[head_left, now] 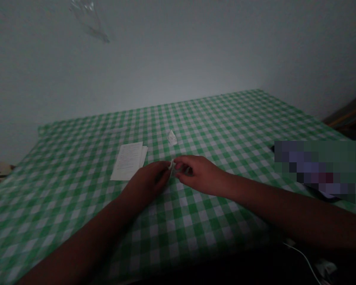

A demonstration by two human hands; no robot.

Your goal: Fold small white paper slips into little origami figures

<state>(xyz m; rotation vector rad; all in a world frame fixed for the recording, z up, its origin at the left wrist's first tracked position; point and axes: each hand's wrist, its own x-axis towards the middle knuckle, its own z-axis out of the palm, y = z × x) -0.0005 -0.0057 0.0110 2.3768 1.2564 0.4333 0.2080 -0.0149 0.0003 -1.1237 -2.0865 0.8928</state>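
Observation:
My left hand (150, 174) and my right hand (200, 172) meet above the near middle of the table. Between their fingertips is a small folded piece of white paper (172, 165), pinched from both sides and partly hidden by the fingers. Just beyond it, a small pointed piece of folded paper (172, 137) lies on the cloth. To the left of my left hand is a short stack of printed paper sheets (127, 160), its sheets slightly fanned out.
A green and white checked cloth (225, 122) covers the table. At the right lies a dark-edged device, mostly blurred out (317, 170). A white cable (304, 257) hangs near the front right edge. A pale wall (180, 51) stands behind.

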